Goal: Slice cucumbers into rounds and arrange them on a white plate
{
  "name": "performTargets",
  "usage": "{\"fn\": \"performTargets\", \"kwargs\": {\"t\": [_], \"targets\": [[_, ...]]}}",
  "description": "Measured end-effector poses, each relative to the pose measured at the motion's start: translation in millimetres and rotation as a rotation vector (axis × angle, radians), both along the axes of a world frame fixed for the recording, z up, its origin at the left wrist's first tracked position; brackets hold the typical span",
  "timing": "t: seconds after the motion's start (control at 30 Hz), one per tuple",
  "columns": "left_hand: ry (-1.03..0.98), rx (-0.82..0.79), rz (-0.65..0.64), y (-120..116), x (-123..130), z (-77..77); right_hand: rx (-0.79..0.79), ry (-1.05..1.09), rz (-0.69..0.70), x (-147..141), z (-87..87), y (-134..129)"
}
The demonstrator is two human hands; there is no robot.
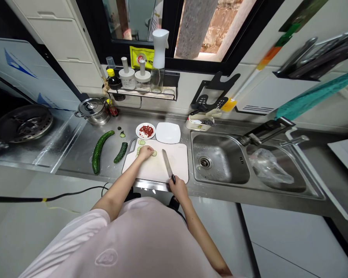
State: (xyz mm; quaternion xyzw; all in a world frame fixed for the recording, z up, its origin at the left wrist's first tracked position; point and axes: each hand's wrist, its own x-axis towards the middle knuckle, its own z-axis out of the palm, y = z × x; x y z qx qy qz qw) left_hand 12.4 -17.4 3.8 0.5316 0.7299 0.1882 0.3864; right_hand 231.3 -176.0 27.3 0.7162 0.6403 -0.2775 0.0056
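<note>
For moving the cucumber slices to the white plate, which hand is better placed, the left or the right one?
Left, probably. The left hand rests by the cucumber slices on the cutting board and holds no knife, while the right hand grips the knife. The white plate lies just beyond the board.

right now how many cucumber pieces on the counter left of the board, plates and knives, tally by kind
cucumber pieces: 3 (long cucumber, shorter cucumber piece, small cucumber end)
plates: 2 (round plate, square white plate)
knives: 1 (kitchen knife)
total: 6
</note>
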Motion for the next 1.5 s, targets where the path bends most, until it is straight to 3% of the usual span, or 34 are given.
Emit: {"fn": "performTargets", "kwargs": {"t": [0.5,0.8,1.5], "targets": [[0.309,0.131,-0.103,-9.7,5.3,2.1,0.006,-0.039,0.086,-4.8,17.1,0.8],[0.305,0.145,-0.148,2.1,2.1,-9.7,-0.032,-0.045,0.139,-14.3,29.1,-2.7],[0.263,0.048,-0.13,8.8,2.8,-5.6,-0.067,-0.085,0.158,-23.7,35.4,3.4]]}}
